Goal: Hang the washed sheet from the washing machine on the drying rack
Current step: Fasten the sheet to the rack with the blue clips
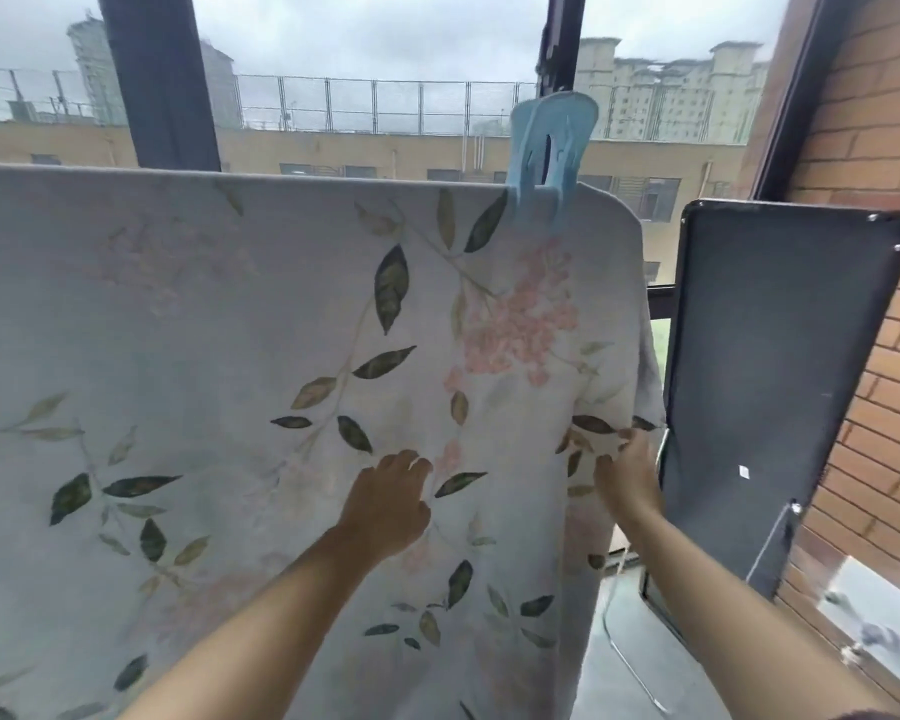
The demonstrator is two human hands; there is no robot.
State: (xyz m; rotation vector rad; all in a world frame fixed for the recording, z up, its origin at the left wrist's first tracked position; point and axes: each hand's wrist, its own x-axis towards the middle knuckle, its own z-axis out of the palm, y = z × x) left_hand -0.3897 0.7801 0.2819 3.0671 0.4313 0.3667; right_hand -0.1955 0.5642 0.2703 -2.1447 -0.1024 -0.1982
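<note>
The floral sheet (281,314) fills nearly the whole view. It's draped over a high straight line with the fold running well above both hands, and the cloth drops past them toward the floor. Whatever bar carries it is hidden under that fold.

Off to the outside of the right hand, just past the sheet's side edge, a dark flat panel (780,366) leans tilted against the brick wall (874,148).

Now the hands, both up on the near face of the cloth. The right hand (630,478) has the sheet's side edge pinched between thumb and fingertips (625,438). The left hand (385,504) sits near it, further in on the fabric, with its fingers curled against the cloth. Whether they've caught a fold, I can't tell.

High above the right hand, a big blue clothes peg (549,158) clamps the top fold near the sheet's corner.
</note>
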